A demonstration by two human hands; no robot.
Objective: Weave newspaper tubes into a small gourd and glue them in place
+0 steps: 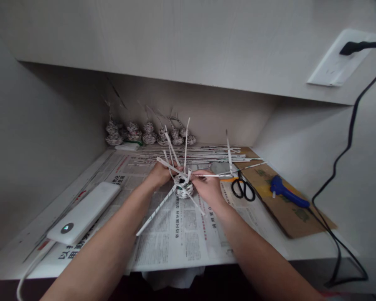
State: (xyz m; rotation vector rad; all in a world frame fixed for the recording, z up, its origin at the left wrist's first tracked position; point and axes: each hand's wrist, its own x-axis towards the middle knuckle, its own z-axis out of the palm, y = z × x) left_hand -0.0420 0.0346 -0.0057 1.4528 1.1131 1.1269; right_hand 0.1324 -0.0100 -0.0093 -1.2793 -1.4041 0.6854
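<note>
Between my hands, over the newspaper, is a small round weave of rolled paper strips [184,191], with a dark opening on top. Several stiff paper strips stick out from it in all directions, up, left and toward me. My left hand [163,172] grips its far left side, the fingers partly hidden behind the strips. On the right, my right hand [207,184] pinches a paper strip [217,175] at the rim of the weave; this strip runs off to the right, over toward the black-handled scissors [242,189].
Behind my hands lies a pile of rolled paper sticks [200,155]. Several woven gourd shapes [149,133] stand along the back wall. To the right, a blue glue gun [288,192] rests on cardboard [296,223], its cord trailing. A white power bank [84,213] lies left on the newspaper [163,246].
</note>
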